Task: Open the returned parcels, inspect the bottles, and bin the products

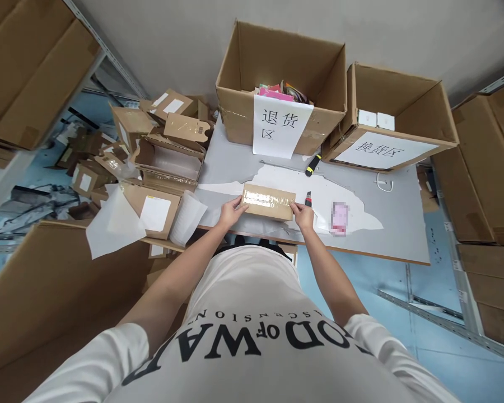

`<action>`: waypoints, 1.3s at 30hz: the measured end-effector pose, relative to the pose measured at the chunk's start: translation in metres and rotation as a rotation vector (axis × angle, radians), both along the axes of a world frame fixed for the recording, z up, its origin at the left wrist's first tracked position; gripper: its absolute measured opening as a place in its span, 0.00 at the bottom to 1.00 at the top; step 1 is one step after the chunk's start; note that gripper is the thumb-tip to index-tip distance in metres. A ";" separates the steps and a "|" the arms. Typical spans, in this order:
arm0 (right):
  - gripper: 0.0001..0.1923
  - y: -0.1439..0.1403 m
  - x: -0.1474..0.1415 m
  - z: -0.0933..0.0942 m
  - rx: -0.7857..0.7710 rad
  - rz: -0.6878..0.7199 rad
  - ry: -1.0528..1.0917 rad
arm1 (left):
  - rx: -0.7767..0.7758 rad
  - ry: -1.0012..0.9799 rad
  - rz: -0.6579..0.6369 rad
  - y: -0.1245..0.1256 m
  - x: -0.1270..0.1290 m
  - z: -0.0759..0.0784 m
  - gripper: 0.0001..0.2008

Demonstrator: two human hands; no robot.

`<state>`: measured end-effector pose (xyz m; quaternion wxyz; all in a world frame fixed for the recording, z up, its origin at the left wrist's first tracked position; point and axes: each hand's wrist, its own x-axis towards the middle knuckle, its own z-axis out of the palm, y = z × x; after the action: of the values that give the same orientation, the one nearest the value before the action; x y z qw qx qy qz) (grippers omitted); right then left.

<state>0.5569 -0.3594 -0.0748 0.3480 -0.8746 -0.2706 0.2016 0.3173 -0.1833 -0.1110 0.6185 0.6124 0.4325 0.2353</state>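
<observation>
A small, long cardboard box (269,202) with shiny clear tape along its top sits at the front of the grey table (386,218). My left hand (232,212) grips its left end, thumb and fingers closed on the edge. At the opposite end my right hand (303,215) pinches the box's right edge. A utility knife (308,199) with a red and black handle lies just beyond my right hand. Farther back, a yellow and black utility knife (313,165) rests by the big boxes.
A large open carton (239,115) with colourful packages and another open carton (424,146) with small white boxes stand at the back. Opened cardboard boxes (168,179) and foam wrap (187,218) crowd the left. A blurred pink item (340,217) lies to the right.
</observation>
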 end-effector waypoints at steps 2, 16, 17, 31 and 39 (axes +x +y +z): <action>0.23 0.004 0.003 0.003 -0.013 -0.013 0.017 | 0.008 -0.018 -0.001 0.004 0.005 0.000 0.36; 0.27 0.004 0.001 -0.002 0.037 -0.043 0.106 | 0.279 0.200 -0.027 -0.010 0.006 0.025 0.27; 0.27 0.003 0.002 -0.003 0.050 -0.028 0.130 | 0.314 0.227 -0.029 -0.011 0.006 0.027 0.26; 0.24 -0.070 0.040 -0.038 -0.243 -0.131 -0.037 | 0.671 0.311 -0.066 -0.023 0.005 0.035 0.18; 0.25 -0.051 0.047 -0.046 -0.395 0.004 -0.097 | 0.964 0.376 -0.399 -0.049 0.010 0.052 0.21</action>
<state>0.6039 -0.4109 -0.1206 0.1560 -0.9340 -0.2439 0.2092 0.3269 -0.2320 -0.0594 0.2129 0.9277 0.2541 0.1716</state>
